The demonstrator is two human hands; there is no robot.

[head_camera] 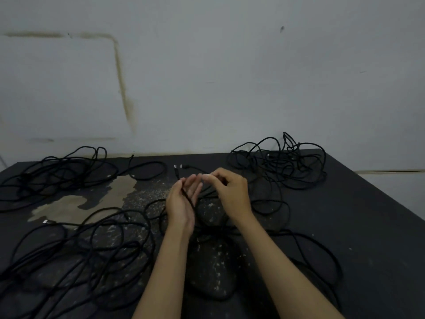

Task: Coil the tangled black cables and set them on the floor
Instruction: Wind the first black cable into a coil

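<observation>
Pinching thin black cable [189, 199], hands [181, 199].

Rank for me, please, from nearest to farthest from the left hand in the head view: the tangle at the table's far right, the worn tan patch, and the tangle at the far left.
From the left hand:
1. The worn tan patch, on the table to its left.
2. The far-right tangle, beyond the right hand, by the wall.
3. The far-left tangle, at the table's left edge.
</observation>
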